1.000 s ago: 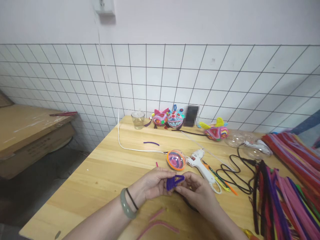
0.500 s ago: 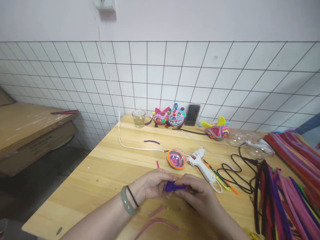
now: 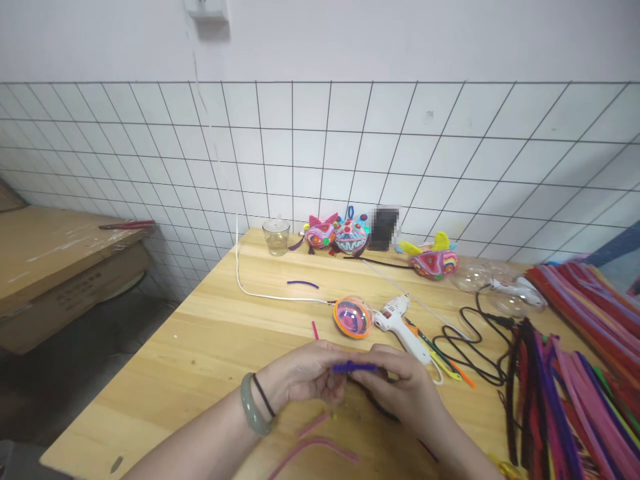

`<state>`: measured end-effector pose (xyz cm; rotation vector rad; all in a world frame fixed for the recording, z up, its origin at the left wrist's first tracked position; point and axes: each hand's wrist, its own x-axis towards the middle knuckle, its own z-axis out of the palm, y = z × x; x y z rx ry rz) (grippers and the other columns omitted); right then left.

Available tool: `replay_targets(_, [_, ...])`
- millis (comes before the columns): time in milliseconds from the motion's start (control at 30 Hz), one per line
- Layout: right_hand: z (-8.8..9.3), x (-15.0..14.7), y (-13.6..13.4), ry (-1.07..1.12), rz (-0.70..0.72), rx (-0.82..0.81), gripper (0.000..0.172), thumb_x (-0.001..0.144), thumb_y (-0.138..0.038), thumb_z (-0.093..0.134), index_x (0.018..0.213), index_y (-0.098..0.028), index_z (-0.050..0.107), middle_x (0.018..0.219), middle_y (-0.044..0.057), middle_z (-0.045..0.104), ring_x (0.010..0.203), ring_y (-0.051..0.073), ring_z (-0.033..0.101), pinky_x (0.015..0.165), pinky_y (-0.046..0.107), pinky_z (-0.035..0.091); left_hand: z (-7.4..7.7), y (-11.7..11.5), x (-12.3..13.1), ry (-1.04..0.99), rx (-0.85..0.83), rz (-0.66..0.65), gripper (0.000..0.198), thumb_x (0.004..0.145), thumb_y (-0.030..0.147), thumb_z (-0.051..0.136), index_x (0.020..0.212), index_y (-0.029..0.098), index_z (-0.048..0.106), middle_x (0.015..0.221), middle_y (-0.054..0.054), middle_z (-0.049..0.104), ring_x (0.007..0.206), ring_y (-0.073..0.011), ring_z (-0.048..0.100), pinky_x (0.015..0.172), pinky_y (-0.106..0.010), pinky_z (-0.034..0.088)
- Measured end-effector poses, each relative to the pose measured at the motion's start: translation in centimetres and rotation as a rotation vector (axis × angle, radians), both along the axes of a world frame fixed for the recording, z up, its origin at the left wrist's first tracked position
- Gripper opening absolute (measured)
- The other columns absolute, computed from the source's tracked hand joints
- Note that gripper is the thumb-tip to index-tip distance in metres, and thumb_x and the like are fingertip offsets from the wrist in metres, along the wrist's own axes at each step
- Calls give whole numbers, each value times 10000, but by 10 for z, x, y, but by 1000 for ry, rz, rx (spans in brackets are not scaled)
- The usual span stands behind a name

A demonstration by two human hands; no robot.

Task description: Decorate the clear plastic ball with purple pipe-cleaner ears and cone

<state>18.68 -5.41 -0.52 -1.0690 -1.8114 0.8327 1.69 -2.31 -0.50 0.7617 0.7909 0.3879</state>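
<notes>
Both of my hands meet over the near part of the table. My left hand (image 3: 313,373), with a green bangle and a black band on its wrist, pinches one end of a folded purple pipe cleaner (image 3: 354,367). My right hand (image 3: 405,380) grips the other end between thumb and fingers. A dark strand (image 3: 377,403) hangs beneath the right hand; whether it joins the purple piece I cannot tell. Below the hands lie pink pipe cleaner pieces (image 3: 320,441). Just beyond them sits a clear ball lined with coloured rings (image 3: 353,317).
A white glue gun (image 3: 403,330) with its cord lies right of the ball. Bundles of coloured pipe cleaners (image 3: 570,400) cover the right side. Decorated fuzzy figures (image 3: 351,235) and a glass cup (image 3: 277,238) stand along the wall. A purple piece (image 3: 303,284) lies mid-table.
The purple pipe cleaner has turned between my fingers and shows as a narrow, flat strip. The dark strand under my right hand has come into sight.
</notes>
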Motion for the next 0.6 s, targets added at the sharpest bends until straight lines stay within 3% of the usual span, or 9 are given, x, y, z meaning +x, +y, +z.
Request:
replay_targets(100, [1,-1,2,151,-53,-166,99,686,-264,704,748,-204,752,619,25,681,537,145,580,498,228,463,-2,2,0,58,80,1,400,683,547,603,691,147,617,391,13,539,347,-110,478,377,-213,317])
replay_targets(233, [2,0,5,346,-64,-393,136,637,-316,741,718,-208,752,601,4,684,511,126,568,503,220,464,2,5,0,129,452,161,449,739,573,535,699,137,637,462,9,562,379,-85,453,406,-206,320])
replay_targets(300, [1,2,6,384,-101,-473,165,630,-334,752,729,-202,753,581,-6,675,482,103,538,484,205,442,5,5,-1,149,647,286,437,770,541,522,740,133,678,592,-22,630,502,-105,525,498,-219,392])
replay_targets(367, [-1,4,8,397,-133,-517,182,629,-348,757,715,-187,752,562,-9,667,471,90,518,471,193,419,8,5,-1,106,751,320,411,794,500,518,824,137,709,771,-61,691,712,-153,596,689,-255,449])
replay_targets(467, [-3,3,9,456,-139,-542,207,610,-357,771,702,-173,747,586,-3,678,494,92,531,492,196,421,10,2,0,-23,723,229,367,742,441,620,926,136,708,917,-89,707,900,-215,607,865,-328,430])
replay_targets(600, [-3,-3,8,530,-125,-553,221,581,-373,785,682,-182,736,541,-20,653,463,90,517,474,205,415,9,-2,4,-130,589,188,368,668,375,710,932,119,708,909,-98,716,896,-233,630,864,-355,457])
